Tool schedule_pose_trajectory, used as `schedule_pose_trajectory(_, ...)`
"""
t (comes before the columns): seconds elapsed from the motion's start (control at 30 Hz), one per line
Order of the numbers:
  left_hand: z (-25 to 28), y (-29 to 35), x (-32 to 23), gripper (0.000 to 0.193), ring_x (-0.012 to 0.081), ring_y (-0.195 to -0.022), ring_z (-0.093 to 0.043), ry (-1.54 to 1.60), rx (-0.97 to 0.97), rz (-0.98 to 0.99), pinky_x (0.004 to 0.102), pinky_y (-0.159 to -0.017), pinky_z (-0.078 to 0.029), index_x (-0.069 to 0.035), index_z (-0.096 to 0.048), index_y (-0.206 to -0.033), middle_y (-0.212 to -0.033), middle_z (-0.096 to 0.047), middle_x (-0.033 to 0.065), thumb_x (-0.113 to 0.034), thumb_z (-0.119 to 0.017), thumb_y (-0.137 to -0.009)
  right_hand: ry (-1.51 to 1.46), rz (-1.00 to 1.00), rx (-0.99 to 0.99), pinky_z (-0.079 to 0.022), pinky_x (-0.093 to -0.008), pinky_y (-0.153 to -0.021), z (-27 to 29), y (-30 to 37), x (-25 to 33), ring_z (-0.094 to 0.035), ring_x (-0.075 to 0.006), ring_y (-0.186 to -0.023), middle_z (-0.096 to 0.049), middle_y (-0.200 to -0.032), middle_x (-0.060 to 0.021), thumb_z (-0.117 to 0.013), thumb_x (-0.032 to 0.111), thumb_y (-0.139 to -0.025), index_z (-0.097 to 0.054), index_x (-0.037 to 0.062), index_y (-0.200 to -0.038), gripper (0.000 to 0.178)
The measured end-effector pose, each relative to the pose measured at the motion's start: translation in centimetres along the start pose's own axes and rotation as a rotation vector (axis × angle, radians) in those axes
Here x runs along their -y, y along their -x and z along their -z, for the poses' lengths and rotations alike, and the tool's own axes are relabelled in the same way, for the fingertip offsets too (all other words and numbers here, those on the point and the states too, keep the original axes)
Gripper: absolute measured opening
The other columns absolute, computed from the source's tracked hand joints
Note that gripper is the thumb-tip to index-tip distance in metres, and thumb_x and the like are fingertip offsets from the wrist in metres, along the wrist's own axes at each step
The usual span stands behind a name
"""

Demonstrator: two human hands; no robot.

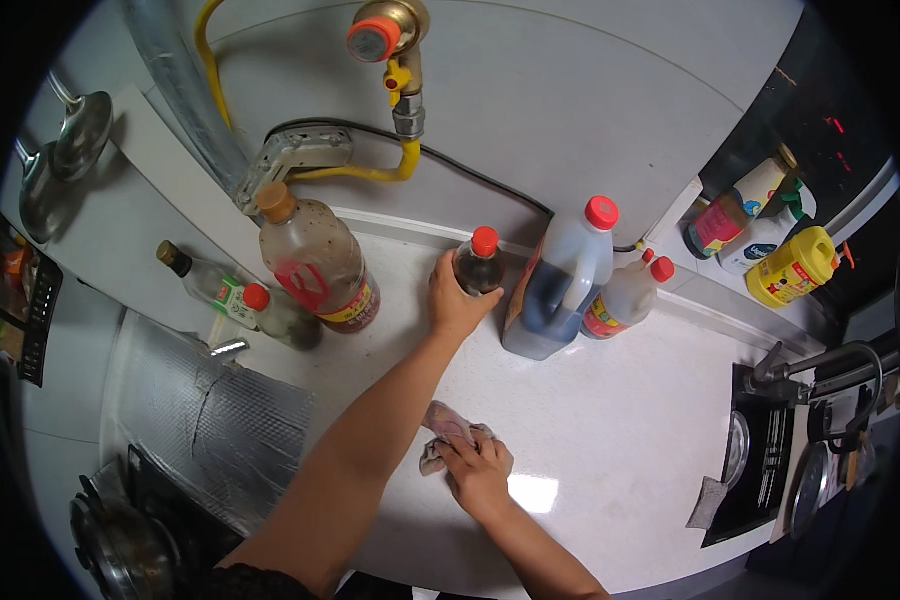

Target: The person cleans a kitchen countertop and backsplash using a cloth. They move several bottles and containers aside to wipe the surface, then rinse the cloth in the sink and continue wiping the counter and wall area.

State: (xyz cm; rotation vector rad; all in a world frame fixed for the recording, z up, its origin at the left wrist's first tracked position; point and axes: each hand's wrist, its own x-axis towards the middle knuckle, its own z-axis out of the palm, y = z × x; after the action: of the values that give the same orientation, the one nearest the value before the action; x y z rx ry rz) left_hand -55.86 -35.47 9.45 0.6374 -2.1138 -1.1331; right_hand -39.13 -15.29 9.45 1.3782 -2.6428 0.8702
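My left hand (457, 305) is wrapped round a small dark bottle with a red cap (482, 268), which stands upright at the back of the white counter (620, 440). Nearer to me, my right hand (480, 474) presses down on a crumpled greyish-pink cloth (450, 425), its fingers bunched over it. Just right of the small bottle is a large jug of dark liquid (555, 285) with a red cap and a handle. Behind that jug's right side stands a smaller red-capped bottle (615, 303). To the left is a big plastic bottle with an orange-brown cap (320, 260).
Two slimmer bottles, one green-labelled (215, 290) and one red-capped (280, 318), stand at the left. Foil sheeting (210, 420) covers the surface beside the stove pot (120, 540). A sink (745, 460) with a tap lies at right. Several bottles crowd the window ledge (710, 272).
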Motion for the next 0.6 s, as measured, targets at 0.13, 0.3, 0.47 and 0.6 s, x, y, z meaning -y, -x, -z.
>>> schedule_pose_trajectory(0.13, 2.5, -1.0, -0.7, 0.089, 0.0288, -0.107, -0.060, -0.040, -0.043, 0.053, 0.0376, -0.093, -0.048, -0.002, -0.043, -0.128, -0.114, -0.061, 0.0164, -0.024, -0.091, -0.056, 0.027, 0.031, -0.075, -0.038, -0.0410, -0.087, -1.1, -2.7, -0.7, -0.051, -0.0309, -0.111, -0.059, -0.124, -0.0039, -0.069, 0.009, -0.067, -0.069, 0.0122, -0.111, 0.044)
schedule_pose_trajectory(0.3, 7.8, -0.4, -3.1, 0.086, 0.0261, -0.107, -0.059, 0.094, -0.028, -0.010, 0.0372, -0.093, -0.047, 0.000, -0.042, -0.127, -0.116, -0.058, 0.0158, -0.020, -0.089, -0.058, 0.131, -0.175, -0.219, -0.038, -0.0481, -0.098, -4.4, -12.7, -3.4, -0.047, -0.0402, -0.115, -0.043, -0.141, -0.0199, -0.057, 0.010, -0.082, -0.051, -0.0059, -0.129, 0.050)
schedule_pose_trajectory(0.47, 11.0, 0.8, -1.8, 0.086, 0.0245, -0.105, -0.059, 0.165, -0.028, -0.103, 0.0362, -0.093, -0.047, 0.002, -0.042, -0.126, -0.114, -0.059, 0.0164, -0.019, -0.090, -0.058, 0.203, -0.606, -0.008, -0.026, -0.0459, -0.111, -5.6, -22.6, -5.9, -0.030, -0.0402, -0.135, -0.020, -0.154, -0.0254, -0.056, 0.032, -0.086, -0.028, -0.0095, -0.143, 0.076)
schedule_pose_trajectory(0.6, 13.3, 1.7, -3.9, 0.084, 0.0237, -0.103, -0.061, 0.134, 0.056, -0.041, 0.0352, -0.092, -0.049, 0.003, -0.041, -0.127, -0.115, -0.059, 0.0163, -0.016, -0.089, -0.061, 0.211, -0.125, -0.080, -0.037, -0.0456, -0.104, -7.1, -18.3, -6.8, -0.045, -0.0402, -0.123, -0.044, -0.141, -0.0253, -0.055, 0.020, -0.085, -0.044, -0.0095, -0.134, 0.059)
